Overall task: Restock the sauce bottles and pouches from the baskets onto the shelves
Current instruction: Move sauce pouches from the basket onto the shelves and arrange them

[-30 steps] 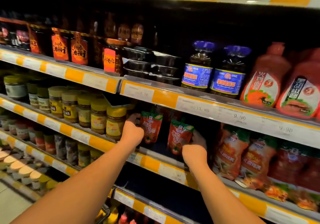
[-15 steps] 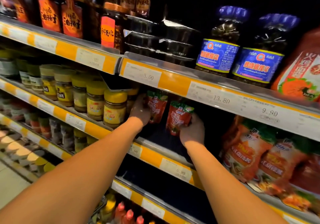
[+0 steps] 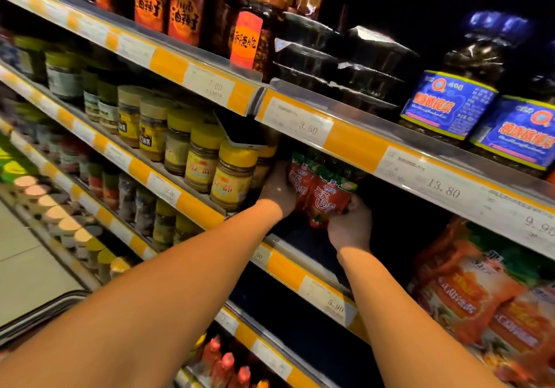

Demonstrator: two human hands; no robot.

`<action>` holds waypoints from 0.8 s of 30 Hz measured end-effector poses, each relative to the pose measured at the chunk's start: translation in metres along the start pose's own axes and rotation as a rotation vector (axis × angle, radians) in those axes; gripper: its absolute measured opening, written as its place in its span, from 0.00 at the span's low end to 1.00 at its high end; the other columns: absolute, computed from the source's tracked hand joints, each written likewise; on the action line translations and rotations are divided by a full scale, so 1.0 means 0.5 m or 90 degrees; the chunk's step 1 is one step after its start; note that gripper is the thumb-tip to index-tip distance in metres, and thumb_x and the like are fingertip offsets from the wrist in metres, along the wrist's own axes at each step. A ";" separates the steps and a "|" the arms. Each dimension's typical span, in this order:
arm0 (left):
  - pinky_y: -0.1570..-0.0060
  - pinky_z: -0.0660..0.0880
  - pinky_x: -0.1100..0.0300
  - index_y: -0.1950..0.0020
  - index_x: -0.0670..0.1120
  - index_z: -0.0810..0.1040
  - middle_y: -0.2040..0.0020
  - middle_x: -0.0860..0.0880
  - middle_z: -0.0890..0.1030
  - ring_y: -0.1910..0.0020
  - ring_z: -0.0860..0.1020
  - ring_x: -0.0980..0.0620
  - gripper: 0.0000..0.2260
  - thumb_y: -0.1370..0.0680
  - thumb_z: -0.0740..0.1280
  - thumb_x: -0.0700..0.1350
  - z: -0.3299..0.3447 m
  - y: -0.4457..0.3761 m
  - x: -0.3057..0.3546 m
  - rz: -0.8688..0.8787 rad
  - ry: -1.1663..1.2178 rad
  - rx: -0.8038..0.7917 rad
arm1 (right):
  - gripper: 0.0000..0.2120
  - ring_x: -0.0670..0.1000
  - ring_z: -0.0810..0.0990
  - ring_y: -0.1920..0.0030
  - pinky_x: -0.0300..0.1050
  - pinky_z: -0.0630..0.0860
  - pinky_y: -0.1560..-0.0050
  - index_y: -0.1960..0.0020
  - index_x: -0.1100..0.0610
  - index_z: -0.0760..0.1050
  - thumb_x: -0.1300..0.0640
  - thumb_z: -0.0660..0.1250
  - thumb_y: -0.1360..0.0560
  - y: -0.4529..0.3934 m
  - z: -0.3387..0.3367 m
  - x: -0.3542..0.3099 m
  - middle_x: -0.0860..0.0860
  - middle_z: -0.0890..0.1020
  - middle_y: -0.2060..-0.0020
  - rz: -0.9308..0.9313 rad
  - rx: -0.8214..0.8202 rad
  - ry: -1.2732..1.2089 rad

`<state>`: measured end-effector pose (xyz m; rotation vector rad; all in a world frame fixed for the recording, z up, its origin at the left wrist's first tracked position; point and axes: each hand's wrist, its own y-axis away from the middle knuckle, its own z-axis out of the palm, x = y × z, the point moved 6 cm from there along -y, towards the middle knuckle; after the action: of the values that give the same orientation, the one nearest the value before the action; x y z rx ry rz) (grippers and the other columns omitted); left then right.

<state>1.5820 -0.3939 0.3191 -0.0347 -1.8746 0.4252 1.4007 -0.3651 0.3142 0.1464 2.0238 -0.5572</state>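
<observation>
We had both hands up at the second shelf point(image 3: 210, 207), in the dark bay just right of the row of yellow-lidded jars point(image 3: 231, 177). The red sauce pouches point(image 3: 321, 191), two of them side by side with green tops, stood upright between our hands, their long axis running up and down, the tops nearly under the price rail of the upper shelf point(image 3: 354, 144).

Our left hand point(image 3: 277, 191) lay against the left pouch, on the side towards the jars, its fingers wrapped on the pouch as far as we could see; the fingertips were hidden behind it. Our right hand point(image 3: 350, 227) was lower and held the right pouch from beneath and in front, fingers curled round its bottom corner. So the pouches were pinned from the left flank and from below, and neither hand was free.

We could not tell whether the bottoms of the pouches already rested on the shelf floor or hung just above it; that part was in shadow. The pouches sat near the front edge of the shelf, and the empty depth lay straight behind them, away from us. We judged the coming move to be a push along that line, back into the bay, both hands being equally close. The larger orange pouches point(image 3: 468, 291) lay well apart to the right.
</observation>
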 end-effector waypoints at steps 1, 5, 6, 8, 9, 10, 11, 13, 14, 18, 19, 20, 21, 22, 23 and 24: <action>0.34 0.66 0.58 0.22 0.48 0.64 0.26 0.43 0.73 0.28 0.72 0.42 0.24 0.18 0.65 0.45 0.000 0.003 0.000 -0.007 -0.017 -0.007 | 0.22 0.54 0.82 0.39 0.54 0.77 0.36 0.34 0.51 0.79 0.66 0.72 0.26 0.000 0.000 0.001 0.52 0.84 0.40 -0.003 -0.005 0.003; 0.30 0.69 0.48 0.17 0.49 0.52 0.24 0.39 0.71 0.28 0.71 0.37 0.32 0.17 0.63 0.44 -0.004 0.014 0.001 -0.053 -0.097 -0.046 | 0.23 0.54 0.82 0.40 0.57 0.78 0.37 0.32 0.50 0.76 0.63 0.74 0.25 0.011 -0.009 0.012 0.52 0.84 0.41 0.028 -0.014 -0.010; 0.31 0.69 0.47 0.16 0.49 0.49 0.25 0.38 0.70 0.28 0.72 0.36 0.34 0.17 0.63 0.44 -0.007 0.019 0.004 -0.063 -0.116 -0.054 | 0.24 0.54 0.82 0.41 0.56 0.78 0.38 0.31 0.50 0.75 0.61 0.74 0.25 0.015 -0.013 0.016 0.52 0.84 0.41 0.042 -0.012 -0.013; 0.33 0.71 0.46 0.16 0.50 0.46 0.26 0.37 0.71 0.29 0.73 0.35 0.36 0.17 0.64 0.44 -0.010 0.029 0.010 -0.089 -0.146 -0.063 | 0.23 0.54 0.82 0.41 0.52 0.77 0.41 0.33 0.50 0.75 0.60 0.75 0.25 0.021 -0.023 0.022 0.51 0.83 0.42 0.057 -0.009 -0.009; 0.34 0.71 0.46 0.16 0.49 0.47 0.26 0.36 0.71 0.30 0.73 0.35 0.36 0.18 0.64 0.44 -0.014 0.036 0.015 -0.104 -0.155 -0.067 | 0.21 0.54 0.82 0.41 0.50 0.76 0.42 0.34 0.51 0.75 0.61 0.75 0.25 0.025 -0.028 0.024 0.50 0.83 0.43 0.060 -0.009 -0.007; 0.34 0.71 0.46 0.16 0.48 0.49 0.27 0.36 0.72 0.30 0.72 0.35 0.34 0.18 0.64 0.44 -0.018 0.044 0.018 -0.119 -0.172 -0.071 | 0.21 0.54 0.82 0.41 0.49 0.76 0.43 0.35 0.50 0.75 0.61 0.75 0.25 0.030 -0.034 0.023 0.49 0.82 0.45 0.063 -0.009 -0.009; 0.34 0.72 0.48 0.17 0.45 0.55 0.28 0.37 0.73 0.30 0.73 0.35 0.31 0.18 0.64 0.43 -0.023 0.056 0.023 -0.133 -0.196 -0.086 | 0.21 0.53 0.81 0.41 0.48 0.75 0.43 0.35 0.50 0.75 0.61 0.75 0.25 0.035 -0.039 0.020 0.49 0.82 0.45 0.066 -0.011 -0.013; 0.42 0.73 0.54 0.34 0.42 0.76 0.37 0.39 0.80 0.35 0.77 0.38 0.12 0.17 0.62 0.40 -0.036 0.083 0.029 -0.161 -0.230 -0.122 | 0.23 0.52 0.80 0.41 0.48 0.75 0.43 0.32 0.52 0.73 0.61 0.75 0.25 0.049 -0.049 0.013 0.51 0.82 0.41 0.071 -0.027 -0.022; 0.49 0.72 0.57 0.50 0.44 0.78 0.47 0.43 0.81 0.42 0.78 0.39 0.06 0.18 0.62 0.39 -0.045 0.098 0.034 -0.159 -0.211 -0.130 | 0.25 0.53 0.80 0.39 0.49 0.76 0.41 0.30 0.53 0.73 0.61 0.75 0.24 0.059 -0.053 0.007 0.53 0.82 0.38 0.076 -0.038 -0.025; 0.44 0.74 0.51 0.45 0.45 0.76 0.48 0.47 0.78 0.44 0.75 0.45 0.04 0.19 0.64 0.42 -0.107 0.170 0.058 -0.051 -0.066 -0.065 | 0.25 0.55 0.78 0.35 0.54 0.77 0.37 0.29 0.51 0.71 0.61 0.74 0.24 0.115 -0.078 -0.032 0.53 0.79 0.34 0.054 -0.055 -0.019; 0.38 0.74 0.50 0.37 0.46 0.77 0.40 0.48 0.79 0.39 0.76 0.49 0.10 0.18 0.65 0.43 -0.129 0.195 0.060 -0.012 -0.029 -0.049 | 0.25 0.54 0.78 0.35 0.52 0.76 0.39 0.30 0.50 0.71 0.60 0.74 0.23 0.136 -0.082 -0.046 0.52 0.78 0.34 0.023 -0.055 -0.011; 0.34 0.74 0.52 0.33 0.49 0.77 0.36 0.51 0.79 0.36 0.76 0.53 0.14 0.18 0.66 0.43 -0.155 0.225 0.057 0.017 0.022 -0.037 | 0.24 0.51 0.76 0.34 0.49 0.75 0.40 0.30 0.49 0.71 0.58 0.73 0.23 0.160 -0.086 -0.061 0.50 0.78 0.33 -0.010 -0.055 0.001; 0.34 0.74 0.54 0.32 0.52 0.77 0.36 0.55 0.79 0.35 0.76 0.58 0.15 0.18 0.67 0.43 -0.180 0.256 0.046 0.029 0.062 -0.036 | 0.23 0.49 0.75 0.34 0.47 0.73 0.39 0.29 0.48 0.71 0.57 0.72 0.22 0.186 -0.087 -0.076 0.48 0.77 0.33 -0.042 -0.059 0.019; 0.34 0.74 0.56 0.32 0.54 0.78 0.36 0.59 0.79 0.36 0.76 0.63 0.15 0.19 0.68 0.43 -0.206 0.288 0.035 0.045 0.077 -0.038 | 0.23 0.47 0.74 0.34 0.46 0.72 0.37 0.29 0.47 0.70 0.55 0.70 0.22 0.214 -0.084 -0.089 0.47 0.76 0.32 -0.075 -0.071 0.036; 0.35 0.74 0.58 0.32 0.57 0.78 0.37 0.62 0.79 0.36 0.75 0.65 0.16 0.19 0.68 0.44 -0.230 0.318 0.018 0.057 0.074 -0.044 | 0.23 0.46 0.73 0.33 0.47 0.71 0.34 0.29 0.45 0.70 0.55 0.70 0.21 0.243 -0.077 -0.102 0.45 0.75 0.32 -0.109 -0.090 0.045; 0.36 0.74 0.59 0.32 0.59 0.77 0.37 0.64 0.79 0.36 0.75 0.67 0.17 0.19 0.69 0.45 -0.257 0.347 -0.001 0.061 0.061 -0.043 | 0.23 0.44 0.72 0.32 0.48 0.71 0.32 0.29 0.43 0.69 0.55 0.69 0.21 0.273 -0.069 -0.114 0.43 0.74 0.32 -0.138 -0.111 0.049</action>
<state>1.6688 -0.1968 0.3012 -0.1888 -1.7965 0.4187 1.4467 -0.2216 0.3324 -0.1616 2.1679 -0.5121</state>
